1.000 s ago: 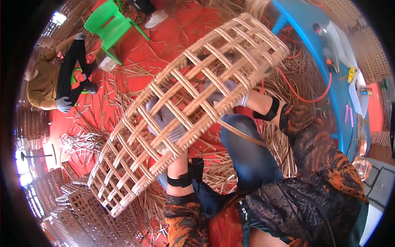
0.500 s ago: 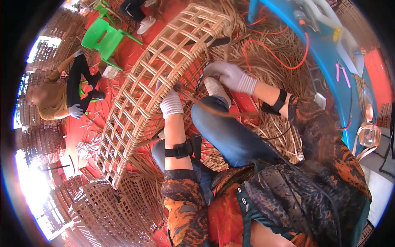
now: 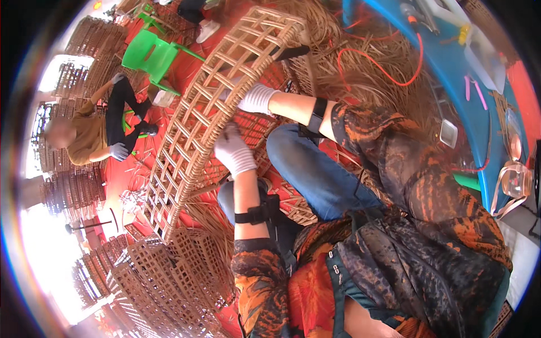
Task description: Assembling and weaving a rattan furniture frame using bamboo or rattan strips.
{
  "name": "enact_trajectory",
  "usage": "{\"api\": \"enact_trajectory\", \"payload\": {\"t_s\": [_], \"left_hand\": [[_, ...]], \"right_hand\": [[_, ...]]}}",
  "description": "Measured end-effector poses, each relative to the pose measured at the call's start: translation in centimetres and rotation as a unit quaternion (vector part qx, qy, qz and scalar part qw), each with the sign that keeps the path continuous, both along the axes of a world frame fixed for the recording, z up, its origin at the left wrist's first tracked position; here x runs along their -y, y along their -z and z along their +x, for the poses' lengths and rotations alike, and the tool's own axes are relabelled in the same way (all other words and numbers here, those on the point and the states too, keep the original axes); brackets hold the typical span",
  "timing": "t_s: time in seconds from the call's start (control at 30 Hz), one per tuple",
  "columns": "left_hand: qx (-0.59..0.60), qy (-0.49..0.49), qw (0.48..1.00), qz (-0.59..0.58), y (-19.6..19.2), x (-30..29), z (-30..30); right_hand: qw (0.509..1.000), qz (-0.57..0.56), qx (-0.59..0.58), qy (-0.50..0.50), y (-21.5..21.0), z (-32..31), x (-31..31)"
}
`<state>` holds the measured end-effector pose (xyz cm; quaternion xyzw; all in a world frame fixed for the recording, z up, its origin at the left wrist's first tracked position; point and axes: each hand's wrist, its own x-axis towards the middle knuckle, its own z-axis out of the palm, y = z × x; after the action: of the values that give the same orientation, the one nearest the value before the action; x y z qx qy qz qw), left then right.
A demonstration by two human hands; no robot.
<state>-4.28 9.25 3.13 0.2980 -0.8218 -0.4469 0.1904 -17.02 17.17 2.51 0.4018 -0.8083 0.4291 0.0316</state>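
Note:
A long woven rattan basket stands tilted in front of me, its open lattice side facing left and its thick braided rim toward my hands. My left hand, in a pale knit glove, is curled against the inner side of the rim. Its fingers look closed, but blur hides what is in them. My right hand, gloved too, reaches left across to the rim above the left one. The basket's edge covers its fingertips. My jeans-clad knee is beside the basket's inside.
Loose rattan strips litter the red floor. At right, a blue table holds tools and an orange cord. A seated co-worker and green chair are at left. Stacked woven pieces lie lower left.
My right hand has moved left to the rim, away from the strip and my shoe. My left hand has dropped slightly lower along the rim. The view has shifted a little.

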Motion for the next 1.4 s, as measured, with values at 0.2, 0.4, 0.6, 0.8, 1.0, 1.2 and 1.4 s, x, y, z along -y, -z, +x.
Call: {"api": "enact_trajectory", "payload": {"t_s": [0.2,0.4,0.6,0.8,1.0,1.2,1.4], "left_hand": [[-0.006,0.036,0.873,-0.486,4.9,11.1,-2.6],[0.032,0.102,0.879,-0.465,5.0,10.3,-6.3],[0.106,0.113,0.894,-0.421,3.8,11.5,-5.2],[0.188,0.116,0.91,-0.35,3.7,12.2,-0.4],[0.194,0.129,0.916,-0.326,4.2,11.2,0.8],[0.186,0.138,0.914,-0.333,4.3,12.5,-0.6],[0.155,0.173,0.91,-0.343,3.3,10.9,-4.1]], "right_hand": [[0.99,-0.101,-0.102,-0.015,4.4,-0.8,6.1],[0.992,-0.016,-0.121,-0.013,8.1,-2.9,5.1],[0.979,-0.085,-0.179,-0.034,7.5,-2.5,5.9],[0.985,0.073,-0.136,-0.079,4.3,-0.9,3.3],[0.99,0.055,-0.11,0.071,0.7,1.9,0.5],[0.958,0.282,-0.044,0.002,-1.6,5.4,0.7],[0.977,0.184,-0.099,0.041,-1.5,9.2,1.0]]}}
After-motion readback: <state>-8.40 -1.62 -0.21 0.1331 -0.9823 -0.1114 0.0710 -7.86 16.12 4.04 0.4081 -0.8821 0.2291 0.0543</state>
